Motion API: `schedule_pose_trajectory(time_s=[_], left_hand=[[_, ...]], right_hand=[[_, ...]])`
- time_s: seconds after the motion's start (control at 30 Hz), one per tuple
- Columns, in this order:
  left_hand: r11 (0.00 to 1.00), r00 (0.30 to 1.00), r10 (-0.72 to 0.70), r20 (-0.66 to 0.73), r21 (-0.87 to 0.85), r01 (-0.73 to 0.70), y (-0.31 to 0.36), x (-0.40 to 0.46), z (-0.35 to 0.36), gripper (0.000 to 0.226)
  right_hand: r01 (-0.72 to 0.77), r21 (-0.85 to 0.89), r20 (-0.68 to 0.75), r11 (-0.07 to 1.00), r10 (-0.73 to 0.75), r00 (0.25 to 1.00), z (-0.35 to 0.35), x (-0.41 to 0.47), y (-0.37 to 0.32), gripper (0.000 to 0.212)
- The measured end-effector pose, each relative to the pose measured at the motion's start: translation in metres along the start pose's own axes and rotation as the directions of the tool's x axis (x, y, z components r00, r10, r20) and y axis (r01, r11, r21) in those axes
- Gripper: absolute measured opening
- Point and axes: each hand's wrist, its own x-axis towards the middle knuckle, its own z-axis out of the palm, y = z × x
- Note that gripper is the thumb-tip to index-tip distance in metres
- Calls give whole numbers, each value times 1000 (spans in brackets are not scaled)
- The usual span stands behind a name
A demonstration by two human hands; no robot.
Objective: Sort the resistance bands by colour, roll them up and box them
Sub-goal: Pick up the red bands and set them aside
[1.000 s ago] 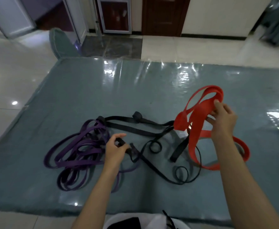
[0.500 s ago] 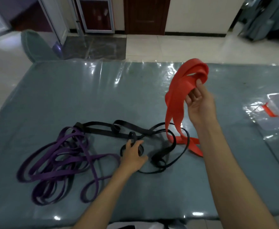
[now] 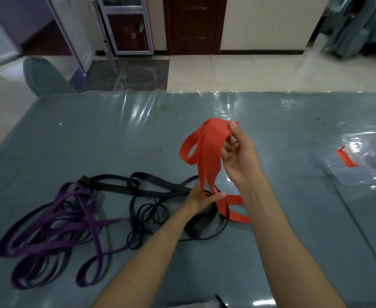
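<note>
Looking down, I have the table (image 3: 93, 134) as my landmark, its shiny cover spread wide. On its left lie the purple bands (image 3: 49, 221), loosely heaped; just right of them, near the table's middle, the black bands (image 3: 151, 196) sprawl in loops. Since a second ago my right hand (image 3: 238, 156) has lifted the red band (image 3: 204, 147) off the table, and it now grips the bunched top above the black ones. My left hand (image 3: 201, 195) has left the black loops and pinches the red band low down, where its tail touches the table. Red is nearly free, I judge; rolling comes next. At the right edge sits a clear box (image 3: 360, 174).
</note>
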Motion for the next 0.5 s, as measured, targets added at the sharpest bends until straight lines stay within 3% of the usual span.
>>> schedule_pose_trajectory(time_s=[0.07,0.1,0.2,0.3,0.4,0.5], left_hand=[[999,999,-42,-29,-23,41,0,6,12,20],[998,997,-48,-64,-49,45,-1,6,15,8],[960,979,-52,-195,-280,-5,4,-1,11,20],[873,924,-59,-378,-469,-136,24,-13,-9,36],[907,846,65,-529,-322,-271,55,-25,-32,22],[951,817,229,-530,-59,-305,86,-33,-51,26]], right_hand=[[8,45,-28,999,-7,1000,-11,3,-12,19],[11,76,-63,997,-7,998,-20,6,-20,21],[9,241,-161,970,31,987,-61,19,-41,36],[14,267,-286,964,65,956,-113,31,-49,26],[-60,271,-381,961,164,910,-166,42,-38,21],[-136,278,-415,951,246,876,-198,44,-22,21]])
